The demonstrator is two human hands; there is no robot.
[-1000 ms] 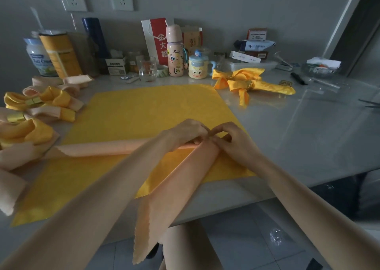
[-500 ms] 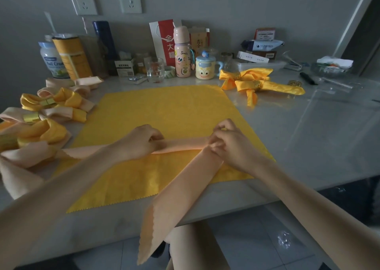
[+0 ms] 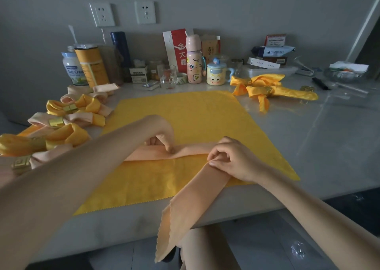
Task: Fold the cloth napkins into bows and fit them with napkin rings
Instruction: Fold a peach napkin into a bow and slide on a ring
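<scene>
Peach napkin [image 3: 191, 152]: lying as a folded strip on the yellow napkin [image 3: 185, 113] near the table's [image 3: 308, 146] front edge, one end hanging over it. Left hand [image 3: 162, 134] pinching mid-strip, grip narrow; right hand [image 3: 232, 158] pinching the bend. Ringed bows [image 3: 72, 109] crowding the left edge, bottles [image 3: 194, 64] the back.

The left forearm covers the peach napkin [image 3: 193, 198] leftward from the left hand [image 3: 162, 135], so that end cannot be seen. The right hand [image 3: 232, 161] hides the fold beneath its curled fingers. Left of the left hand, the nearest bows [image 3: 61, 135] are cut off by the picture's edge. Print on the boxes [image 3: 264, 63] beyond both hands is too small to read.
</scene>
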